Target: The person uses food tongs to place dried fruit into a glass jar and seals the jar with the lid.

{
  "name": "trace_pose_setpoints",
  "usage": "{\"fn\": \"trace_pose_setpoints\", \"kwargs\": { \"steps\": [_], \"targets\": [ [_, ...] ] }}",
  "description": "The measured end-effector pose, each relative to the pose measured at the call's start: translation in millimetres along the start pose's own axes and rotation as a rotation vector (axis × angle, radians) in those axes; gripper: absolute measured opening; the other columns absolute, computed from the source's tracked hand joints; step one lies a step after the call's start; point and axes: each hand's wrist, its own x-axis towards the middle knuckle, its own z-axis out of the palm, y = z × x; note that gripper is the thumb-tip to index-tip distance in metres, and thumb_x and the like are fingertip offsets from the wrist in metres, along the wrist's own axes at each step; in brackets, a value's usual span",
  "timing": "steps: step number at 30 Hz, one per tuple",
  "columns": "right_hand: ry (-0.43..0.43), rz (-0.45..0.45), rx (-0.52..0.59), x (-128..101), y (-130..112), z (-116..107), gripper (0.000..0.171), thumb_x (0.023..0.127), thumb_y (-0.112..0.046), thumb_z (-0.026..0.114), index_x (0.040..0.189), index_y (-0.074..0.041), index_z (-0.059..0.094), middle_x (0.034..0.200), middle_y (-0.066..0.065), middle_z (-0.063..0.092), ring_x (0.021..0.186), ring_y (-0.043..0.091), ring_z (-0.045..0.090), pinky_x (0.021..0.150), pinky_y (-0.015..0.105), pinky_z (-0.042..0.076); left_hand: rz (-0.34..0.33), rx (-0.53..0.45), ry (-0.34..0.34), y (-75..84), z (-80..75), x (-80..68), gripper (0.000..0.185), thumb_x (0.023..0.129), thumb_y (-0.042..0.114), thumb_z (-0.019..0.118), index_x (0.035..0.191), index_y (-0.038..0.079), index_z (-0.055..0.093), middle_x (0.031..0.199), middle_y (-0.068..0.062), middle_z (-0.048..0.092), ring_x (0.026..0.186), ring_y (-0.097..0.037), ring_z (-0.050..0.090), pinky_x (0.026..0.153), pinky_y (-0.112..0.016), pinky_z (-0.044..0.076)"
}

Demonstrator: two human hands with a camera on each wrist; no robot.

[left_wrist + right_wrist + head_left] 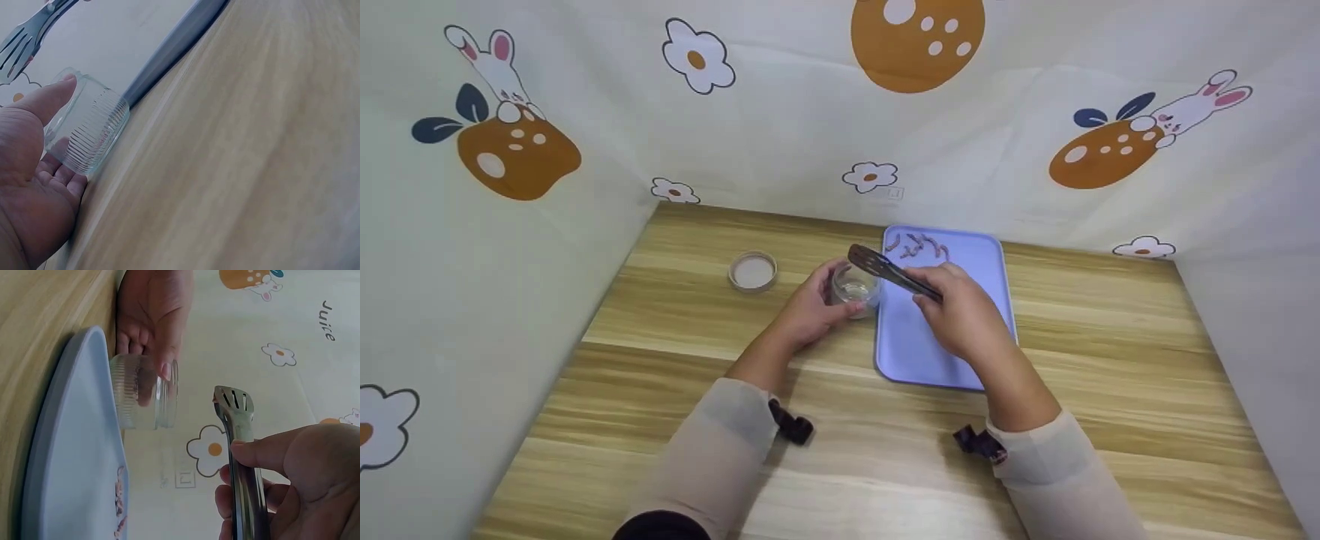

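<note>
My left hand [810, 309] holds a clear ribbed glass jar [855, 292] around its side, just left of the blue tray. The jar [126, 396] is upright on the table with no lid on its mouth. In my right hand [964, 311] is a pair of slotted metal tongs [244, 478], gripped along the arms with the thumb on top. The tongs' head [867, 260] hovers above the jar, its tips close together. A tiny reddish spot shows at one tip; I cannot tell whether anything is pinched there. Several thin, curled, brownish-pink pieces [915, 246] lie at the tray's far end.
The rectangular blue tray [919, 352] extends under my right hand. A round lid [753, 271] with a tan rim lies left of the jar. The wood-grain table [840, 480] meets printed cloth walls [780, 135] at the back and sides.
</note>
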Motion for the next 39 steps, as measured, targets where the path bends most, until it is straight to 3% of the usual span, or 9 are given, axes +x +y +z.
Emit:
{"fn": "trace_pose_setpoints", "kwargs": {
  "steps": [29,39],
  "targets": [
    [0.007,-0.002,-0.008,-1.4,-1.5,4.2,0.046,0.1,-0.013,0.074,0.144,-0.024,0.07,0.12,0.007,0.072,0.105,0.027,0.066,0.095,0.047,0.054,0.006,-0.004,-0.003,-0.1,0.1,0.9,0.091,0.086,0.025,0.092,0.162,0.015,0.042,0.164,-0.008,0.051,0.158,-0.024,0.043,0.134,-0.04,0.031],
    [-0.048,0.067,-0.041,-1.0,-2.8,3.6,0.065,0.097,-0.026,0.079,0.158,-0.026,0.055,0.133,0.011,0.064,0.11,0.033,0.062,0.096,0.05,0.053,-0.007,0.015,-0.001,0.2,-0.4,1.3,0.092,0.087,0.027,0.092,0.163,0.016,0.041,0.166,-0.006,0.05,0.161,-0.024,0.038,0.135,-0.04,0.028]
  ]
}}
